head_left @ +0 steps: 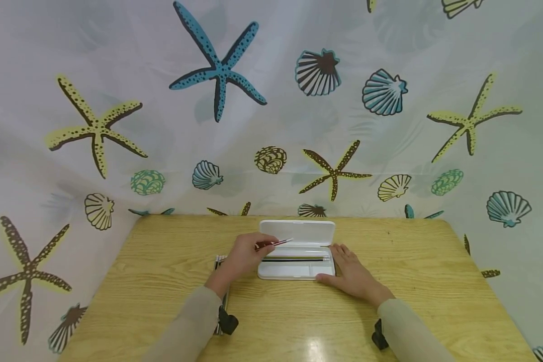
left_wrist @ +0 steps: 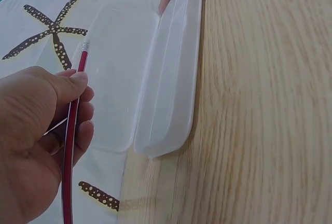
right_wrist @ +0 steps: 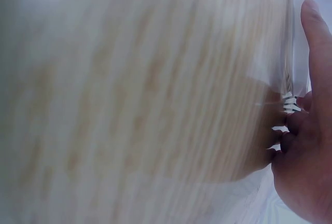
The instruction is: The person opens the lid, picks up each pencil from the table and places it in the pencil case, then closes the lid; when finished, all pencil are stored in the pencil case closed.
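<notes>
A white pencil case [head_left: 282,271] lies on the table with its lid [head_left: 297,233] raised at the back. Dark, striped pencils [head_left: 294,260] lie lengthwise inside. My left hand [head_left: 246,254] pinches a red pencil [left_wrist: 71,115] between thumb and fingers, above the left part of the case. That pencil's pale eraser end points away from the palm, to the upper right in the head view. At the case's right end my right hand [head_left: 353,276] holds it, thumb on the front rim and fingers along the far right corner. Some right fingers are partly hidden in the right wrist view.
More pencils [head_left: 218,262] lie on the wooden table [head_left: 294,322] left of the case, partly hidden under the left forearm. A cloth [head_left: 271,120] printed with starfish and shells hangs behind the table and at both sides.
</notes>
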### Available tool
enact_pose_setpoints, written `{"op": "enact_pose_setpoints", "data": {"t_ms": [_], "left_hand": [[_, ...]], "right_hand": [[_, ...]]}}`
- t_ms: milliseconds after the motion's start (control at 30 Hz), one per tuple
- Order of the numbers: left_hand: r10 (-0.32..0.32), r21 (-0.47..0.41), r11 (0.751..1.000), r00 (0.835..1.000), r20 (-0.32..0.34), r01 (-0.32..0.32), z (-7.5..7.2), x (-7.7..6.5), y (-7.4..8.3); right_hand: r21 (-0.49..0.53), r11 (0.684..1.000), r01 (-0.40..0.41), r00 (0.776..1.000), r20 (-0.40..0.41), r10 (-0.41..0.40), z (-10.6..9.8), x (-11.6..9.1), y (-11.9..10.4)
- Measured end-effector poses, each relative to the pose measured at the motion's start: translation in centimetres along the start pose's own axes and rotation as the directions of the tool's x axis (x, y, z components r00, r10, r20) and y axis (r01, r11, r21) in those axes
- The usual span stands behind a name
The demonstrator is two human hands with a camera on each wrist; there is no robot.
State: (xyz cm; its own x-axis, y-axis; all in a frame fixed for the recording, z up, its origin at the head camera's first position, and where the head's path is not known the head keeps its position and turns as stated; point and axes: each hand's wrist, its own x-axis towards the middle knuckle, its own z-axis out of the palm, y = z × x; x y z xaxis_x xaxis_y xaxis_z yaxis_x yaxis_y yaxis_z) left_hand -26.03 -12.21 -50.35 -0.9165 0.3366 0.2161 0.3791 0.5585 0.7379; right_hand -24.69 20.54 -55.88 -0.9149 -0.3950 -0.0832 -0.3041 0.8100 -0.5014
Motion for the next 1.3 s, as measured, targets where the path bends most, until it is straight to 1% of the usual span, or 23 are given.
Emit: {"op": "enact_pose_setpoints", "data": {"t_ms": [133, 267, 567, 700, 867, 1033, 1200, 1300], "left_hand": [[0.006, 0.011, 1.0, 1.0, 0.013, -0.006, 0.7, 0.7, 0.4], [0.026, 0.03, 0.999, 0.999, 0.028, -0.027, 1.6, 1.3, 0.7], [0.096, 0.092, 0.99, 0.993, 0.07, -0.103, 3.2, 2.6, 1.2], [0.102, 0.099, 0.989, 0.99, 0.102, -0.112, 3.9, 3.1, 1.3], [0.111, 0.084, 0.989, 0.987, 0.121, -0.121, 4.8, 3.3, 1.7], [0.093, 0.083, 0.991, 0.985, 0.145, -0.106, 5.7, 3.6, 1.9], [0.084, 0.059, 0.994, 0.983, 0.161, -0.094, 6.6, 4.1, 1.7], [0.091, 0.06, 0.993, 0.982, 0.167, -0.102, 7.2, 4.4, 1.5]], "right_hand": [[0.009, 1.0, 0.005, 1.0, -0.004, -0.005, 0.0, 0.0, -0.1], [0.019, 1.0, 0.003, 1.0, -0.002, -0.003, 0.0, 0.0, -0.2], [-0.003, 1.0, -0.003, 1.0, -0.01, 0.003, 0.0, 0.2, 0.1], [0.002, 1.0, -0.005, 1.0, -0.015, 0.005, 0.0, 0.1, 0.1], [0.001, 1.0, -0.012, 1.0, -0.007, 0.012, 0.2, 0.2, 0.2], [-0.001, 1.0, -0.015, 1.0, 0.001, 0.015, 0.0, 0.2, 0.1], [-0.009, 1.0, -0.025, 1.0, 0.007, 0.025, 0.0, 0.2, 0.1], [-0.013, 0.999, -0.036, 0.999, 0.012, 0.036, 0.1, 0.3, 0.2]]}}
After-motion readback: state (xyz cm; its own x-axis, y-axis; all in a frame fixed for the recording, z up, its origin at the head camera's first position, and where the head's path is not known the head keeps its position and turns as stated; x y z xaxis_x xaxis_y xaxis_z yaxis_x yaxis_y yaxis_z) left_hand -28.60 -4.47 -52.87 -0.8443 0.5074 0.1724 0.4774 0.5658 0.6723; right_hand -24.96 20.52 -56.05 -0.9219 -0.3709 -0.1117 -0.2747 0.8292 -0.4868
